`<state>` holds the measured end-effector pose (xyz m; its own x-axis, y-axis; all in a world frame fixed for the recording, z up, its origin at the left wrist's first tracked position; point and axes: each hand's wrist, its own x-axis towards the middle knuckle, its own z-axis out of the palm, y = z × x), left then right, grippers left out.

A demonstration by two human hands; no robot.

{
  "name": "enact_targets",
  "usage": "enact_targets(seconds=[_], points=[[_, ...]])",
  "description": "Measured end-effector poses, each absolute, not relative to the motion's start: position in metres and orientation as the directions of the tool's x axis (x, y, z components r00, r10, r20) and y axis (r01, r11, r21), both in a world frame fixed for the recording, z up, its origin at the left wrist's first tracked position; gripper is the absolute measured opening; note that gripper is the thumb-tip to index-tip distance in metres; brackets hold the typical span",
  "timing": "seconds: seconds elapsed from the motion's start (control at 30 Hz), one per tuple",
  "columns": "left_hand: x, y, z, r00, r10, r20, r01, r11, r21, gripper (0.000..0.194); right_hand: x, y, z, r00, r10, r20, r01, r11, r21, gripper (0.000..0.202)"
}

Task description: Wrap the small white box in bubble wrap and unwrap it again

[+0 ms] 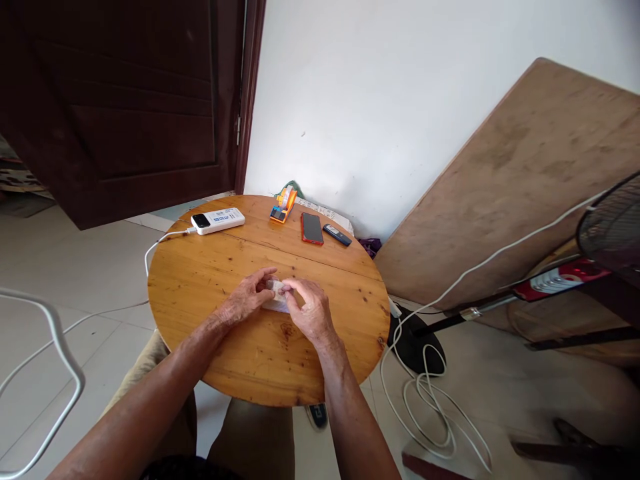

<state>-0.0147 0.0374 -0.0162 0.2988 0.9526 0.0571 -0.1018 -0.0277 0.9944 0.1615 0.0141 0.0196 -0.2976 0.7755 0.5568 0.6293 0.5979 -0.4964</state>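
Pinching the upper right part of a small whitish packet [276, 305], my right hand [312, 312] is closing its thumb and forefinger together on it. My left hand [245, 299] is touching the left side with its thumb, its forefinger standing apart. The packet is sitting between my hands at the round bench [200, 280], while a white power bank [220, 221] and an orange tape dispenser [284, 204] are resting farther back.

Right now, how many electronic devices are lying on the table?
3: a white power bank at the far left, a red-edged phone toward the far right, and a small dark device just right of it.
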Motion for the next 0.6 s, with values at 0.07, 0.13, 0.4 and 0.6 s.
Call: enact_targets(seconds=[0.07, 0.13, 0.4, 0.6], points=[[-0.015, 0.038, -0.016, 0.301, 0.952, 0.053, -0.095, -0.025, 0.995, 0.064, 0.162, 0.013, 0.022, -0.332, 0.75, 0.572, 0.652, 0.621, -0.435, 0.027], [-0.015, 0.038, -0.016, 0.299, 0.953, 0.047, -0.085, -0.022, 0.996, 0.063, 0.161, 0.012, 0.023, -0.359, 0.729, 0.583, 0.669, 0.636, -0.384, 0.026], [-0.014, 0.037, -0.014, 0.272, 0.961, 0.039, -0.049, -0.027, 0.998, 0.06, 0.167, 0.01, 0.024, -0.188, 0.748, 0.636, 0.591, 0.603, -0.535, 0.022], [-0.014, 0.037, -0.014, 0.292, 0.956, 0.026, -0.113, 0.008, 0.994, 0.062, 0.183, 0.012, 0.022, -0.297, 0.896, 0.329, 0.533, 0.441, -0.722, 0.074]])
